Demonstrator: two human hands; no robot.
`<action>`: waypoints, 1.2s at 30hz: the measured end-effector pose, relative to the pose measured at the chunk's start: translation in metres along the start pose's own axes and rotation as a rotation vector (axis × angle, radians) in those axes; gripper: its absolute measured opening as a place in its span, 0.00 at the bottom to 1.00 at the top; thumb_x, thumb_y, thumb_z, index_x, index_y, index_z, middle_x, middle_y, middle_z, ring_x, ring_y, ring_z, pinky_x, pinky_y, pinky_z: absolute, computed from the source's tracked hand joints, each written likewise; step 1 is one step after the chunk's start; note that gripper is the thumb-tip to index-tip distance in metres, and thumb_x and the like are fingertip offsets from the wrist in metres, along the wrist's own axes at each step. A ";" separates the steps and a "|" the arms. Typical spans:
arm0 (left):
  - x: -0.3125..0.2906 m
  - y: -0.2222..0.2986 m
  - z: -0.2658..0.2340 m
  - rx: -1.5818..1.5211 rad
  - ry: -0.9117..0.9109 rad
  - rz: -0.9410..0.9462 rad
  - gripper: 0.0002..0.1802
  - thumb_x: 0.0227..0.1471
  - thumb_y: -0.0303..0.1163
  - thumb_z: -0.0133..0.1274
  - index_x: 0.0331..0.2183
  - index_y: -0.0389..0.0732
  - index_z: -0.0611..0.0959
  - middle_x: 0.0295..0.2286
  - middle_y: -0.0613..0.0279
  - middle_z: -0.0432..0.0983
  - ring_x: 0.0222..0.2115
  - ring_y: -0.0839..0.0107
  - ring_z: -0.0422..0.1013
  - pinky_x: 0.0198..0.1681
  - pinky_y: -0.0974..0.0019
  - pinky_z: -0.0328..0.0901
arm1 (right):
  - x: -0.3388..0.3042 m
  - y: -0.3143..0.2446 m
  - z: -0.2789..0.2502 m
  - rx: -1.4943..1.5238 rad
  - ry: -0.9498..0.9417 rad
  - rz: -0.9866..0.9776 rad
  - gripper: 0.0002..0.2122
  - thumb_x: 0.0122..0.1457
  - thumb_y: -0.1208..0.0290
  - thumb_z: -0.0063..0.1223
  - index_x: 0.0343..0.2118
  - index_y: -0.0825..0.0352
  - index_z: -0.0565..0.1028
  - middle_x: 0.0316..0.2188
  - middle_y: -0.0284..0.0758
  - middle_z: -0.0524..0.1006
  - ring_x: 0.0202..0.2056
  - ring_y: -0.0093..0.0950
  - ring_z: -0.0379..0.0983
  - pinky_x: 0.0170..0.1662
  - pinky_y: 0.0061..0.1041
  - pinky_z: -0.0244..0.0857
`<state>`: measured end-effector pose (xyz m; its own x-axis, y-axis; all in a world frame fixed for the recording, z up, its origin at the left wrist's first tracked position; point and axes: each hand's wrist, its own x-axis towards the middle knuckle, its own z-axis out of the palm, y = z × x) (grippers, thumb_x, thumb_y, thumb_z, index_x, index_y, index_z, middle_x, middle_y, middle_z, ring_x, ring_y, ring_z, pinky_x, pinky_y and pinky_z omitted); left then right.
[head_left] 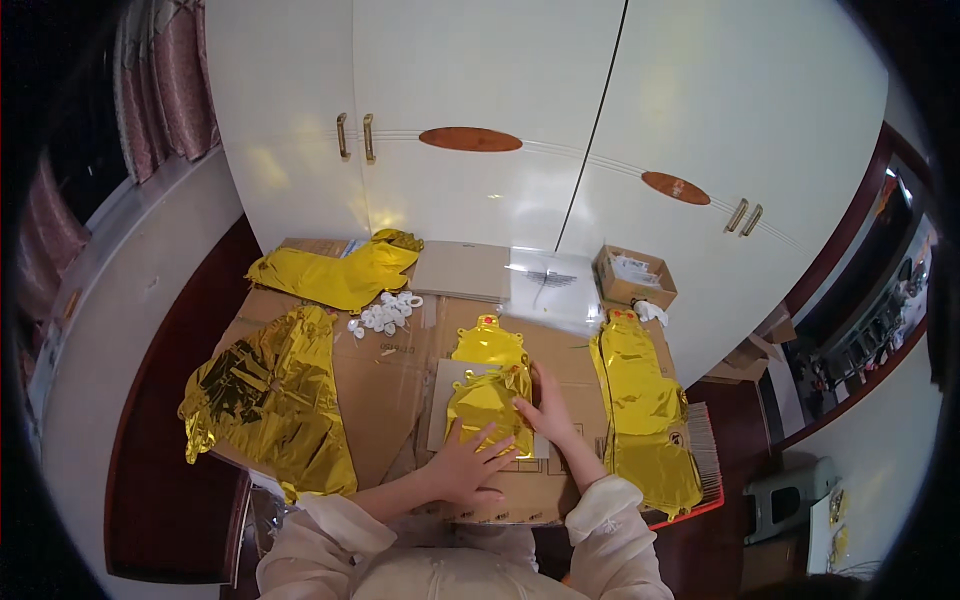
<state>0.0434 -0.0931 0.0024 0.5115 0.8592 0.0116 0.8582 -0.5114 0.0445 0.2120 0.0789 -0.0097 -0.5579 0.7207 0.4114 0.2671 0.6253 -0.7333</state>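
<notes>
A flat gold foil balloon [489, 385] lies on a grey card [445, 385] in the middle of the cardboard-covered table [390, 375]. My left hand [470, 463] presses flat on the balloon's near lower edge, fingers spread. My right hand [545, 410] rests on the balloon's right side, fingers bent against the foil. Neither hand lifts it.
Heaps of gold foil balloons lie at the left [265, 405], back left [335, 272] and right [645, 415]. Small white plastic pieces [385, 313] sit behind. A clear bag [550, 285] and an open cardboard box [633, 277] stand at the back by white cupboard doors [480, 130].
</notes>
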 end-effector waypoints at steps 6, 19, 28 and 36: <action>0.004 0.002 -0.007 -0.050 -0.054 -0.010 0.48 0.48 0.74 0.40 0.64 0.57 0.60 0.65 0.64 0.49 0.66 0.47 0.43 0.52 0.13 0.35 | -0.011 0.017 0.001 -0.160 -0.059 -0.196 0.27 0.55 0.67 0.60 0.58 0.63 0.67 0.61 0.49 0.62 0.64 0.49 0.53 0.66 0.44 0.45; -0.006 -0.005 -0.005 -0.021 -0.106 -0.072 0.53 0.46 0.76 0.40 0.65 0.55 0.57 0.65 0.53 0.45 0.63 0.31 0.41 0.54 0.16 0.35 | -0.033 -0.023 -0.010 -0.551 -0.478 -0.261 0.20 0.66 0.57 0.42 0.59 0.56 0.68 0.61 0.34 0.65 0.64 0.36 0.56 0.66 0.49 0.46; -0.020 -0.008 -0.008 -0.032 -0.160 -0.221 0.59 0.45 0.78 0.40 0.66 0.48 0.53 0.64 0.37 0.40 0.63 0.27 0.37 0.59 0.22 0.33 | -0.032 -0.021 -0.009 -0.543 -0.457 -0.257 0.20 0.64 0.58 0.45 0.58 0.55 0.69 0.60 0.35 0.66 0.62 0.36 0.59 0.65 0.46 0.51; -0.027 -0.003 -0.020 0.062 -0.207 -0.411 0.61 0.44 0.78 0.40 0.65 0.40 0.55 0.63 0.35 0.43 0.64 0.34 0.39 0.59 0.23 0.28 | -0.029 -0.011 -0.006 -0.466 -0.381 -0.280 0.22 0.62 0.62 0.50 0.58 0.60 0.68 0.59 0.41 0.67 0.60 0.41 0.62 0.62 0.44 0.56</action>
<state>0.0266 -0.1146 0.0218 0.1210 0.9735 -0.1942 0.9893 -0.1343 -0.0566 0.2298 0.0526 -0.0106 -0.8715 0.4097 0.2695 0.3360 0.8992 -0.2804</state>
